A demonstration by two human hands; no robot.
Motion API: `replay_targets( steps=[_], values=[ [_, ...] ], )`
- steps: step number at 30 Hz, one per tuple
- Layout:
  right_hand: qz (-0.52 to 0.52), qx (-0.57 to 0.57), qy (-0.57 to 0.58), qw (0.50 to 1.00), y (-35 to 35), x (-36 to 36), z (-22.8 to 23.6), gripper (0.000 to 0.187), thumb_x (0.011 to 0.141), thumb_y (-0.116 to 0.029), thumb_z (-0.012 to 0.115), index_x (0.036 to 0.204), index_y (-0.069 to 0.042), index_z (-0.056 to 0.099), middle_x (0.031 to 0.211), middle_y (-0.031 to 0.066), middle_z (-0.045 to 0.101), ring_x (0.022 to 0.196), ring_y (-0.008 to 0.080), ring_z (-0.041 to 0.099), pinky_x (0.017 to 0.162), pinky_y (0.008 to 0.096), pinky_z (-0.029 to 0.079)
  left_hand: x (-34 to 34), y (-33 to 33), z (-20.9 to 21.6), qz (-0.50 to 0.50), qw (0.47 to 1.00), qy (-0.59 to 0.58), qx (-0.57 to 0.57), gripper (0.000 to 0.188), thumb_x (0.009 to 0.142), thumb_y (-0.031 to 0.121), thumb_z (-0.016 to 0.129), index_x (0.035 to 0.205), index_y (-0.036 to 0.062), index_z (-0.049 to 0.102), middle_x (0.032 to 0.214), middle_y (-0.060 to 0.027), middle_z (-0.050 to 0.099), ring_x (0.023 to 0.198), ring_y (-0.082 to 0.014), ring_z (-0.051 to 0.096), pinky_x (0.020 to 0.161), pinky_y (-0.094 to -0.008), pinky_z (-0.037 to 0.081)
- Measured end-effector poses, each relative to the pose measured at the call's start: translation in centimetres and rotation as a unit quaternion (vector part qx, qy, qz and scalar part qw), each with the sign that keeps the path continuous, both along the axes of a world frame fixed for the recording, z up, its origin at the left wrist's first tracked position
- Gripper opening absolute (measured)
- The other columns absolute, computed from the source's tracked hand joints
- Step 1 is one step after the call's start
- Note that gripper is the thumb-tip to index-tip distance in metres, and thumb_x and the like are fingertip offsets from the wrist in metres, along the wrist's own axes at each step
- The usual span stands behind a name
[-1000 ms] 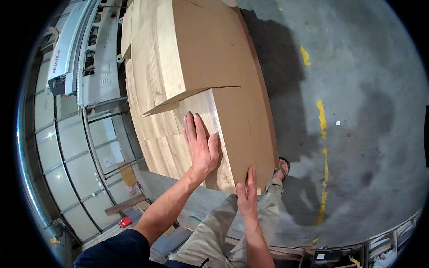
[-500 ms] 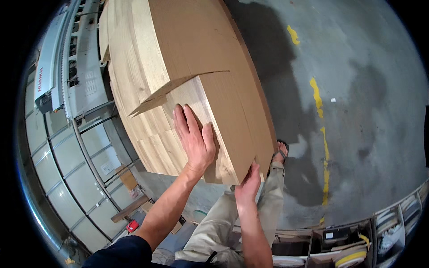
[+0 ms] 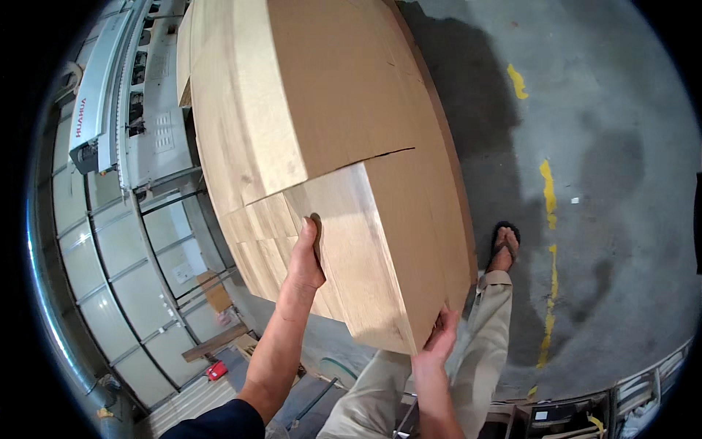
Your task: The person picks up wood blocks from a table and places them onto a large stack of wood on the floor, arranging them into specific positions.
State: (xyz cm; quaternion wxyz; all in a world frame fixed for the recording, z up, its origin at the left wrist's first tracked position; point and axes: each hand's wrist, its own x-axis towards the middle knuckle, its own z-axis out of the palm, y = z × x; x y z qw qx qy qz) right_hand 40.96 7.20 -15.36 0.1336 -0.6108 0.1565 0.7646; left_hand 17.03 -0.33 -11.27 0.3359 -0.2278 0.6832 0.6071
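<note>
A large stack of wood-grain boards [image 3: 241, 139] with a brown cardboard side [image 3: 351, 80] fills the middle of the view. Its near end is a separate wood-grain flap [image 3: 351, 256], divided from the rest by a slit running into the cardboard. My left hand [image 3: 303, 256] grips the flap's left edge; its thumb points away from me and its other fingers are hidden. At the near bottom corner, my right hand [image 3: 439, 340] holds the same flap, fingers curled at the cardboard edge and partly out of sight.
A grey-white machine [image 3: 150, 110] with a metal frame stands at left. My sandalled foot [image 3: 504, 245] rests on grey concrete beside broken yellow floor markings [image 3: 550, 293]. Shelving [image 3: 556, 421] with assorted items runs along the lower right. A small red object [image 3: 216, 371] lies at lower left.
The raised cardboard strip across the slit no longer shows. My left hand has gone from lying flat on top to gripping the flap's edge. In the picture, stack and hands sit lower and farther right.
</note>
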Motion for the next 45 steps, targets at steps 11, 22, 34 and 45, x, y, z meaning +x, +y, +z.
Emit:
replay_targets(
  steps=[11,22,34,45],
  values=[
    [0.070,-0.031,0.038,0.996,1.5,0.3,0.5,0.061,0.094,-0.052,0.032,0.127,-0.003,0.047,0.125,0.0084,0.051,0.114,0.0229,0.049,0.096,0.0391,0.039,0.0,0.4,0.9,-0.063,0.996,-0.017,0.054,0.078,0.080,0.059,0.056,0.131,0.0021,0.039,0.122,-0.0143,0.054,0.109,-0.0286,0.056,0.092,-0.0429,0.046],
    [-0.043,-0.079,0.059,0.994,2.8,-1.3,6.6,0.061,0.094,-0.054,0.031,0.125,-0.004,0.047,0.125,0.0071,0.053,0.120,0.0204,0.044,0.101,0.0374,0.032,-0.7,-0.3,1.2,-0.027,0.998,0.045,-0.029,0.047,0.081,0.043,0.063,0.107,0.0053,0.052,0.103,-0.0061,0.058,0.097,-0.0185,0.056,0.086,-0.0337,0.045],
    [-0.121,-0.068,0.107,0.984,2.7,-1.2,7.8,0.064,0.092,-0.056,0.034,0.125,-0.003,0.046,0.127,0.0062,0.053,0.122,0.0207,0.043,0.104,0.0401,0.028,-1.1,0.6,1.4,-0.057,0.995,0.074,-0.023,0.036,0.080,0.038,0.065,0.097,0.0073,0.059,0.101,-0.0071,0.063,0.097,-0.0187,0.060,0.087,-0.0340,0.048],
    [0.311,0.323,-0.018,0.893,6.8,-2.5,7.4,0.065,0.093,-0.029,0.045,0.140,0.008,0.018,0.141,0.0231,0.032,0.131,0.0345,0.030,0.110,0.0395,0.019,-1.4,3.2,2.8,-0.022,0.998,0.053,-0.021,0.020,0.086,0.022,0.062,0.090,0.0038,0.055,0.086,0.0014,0.056,0.085,-0.0069,0.051,0.082,-0.0225,0.041]
  ],
)
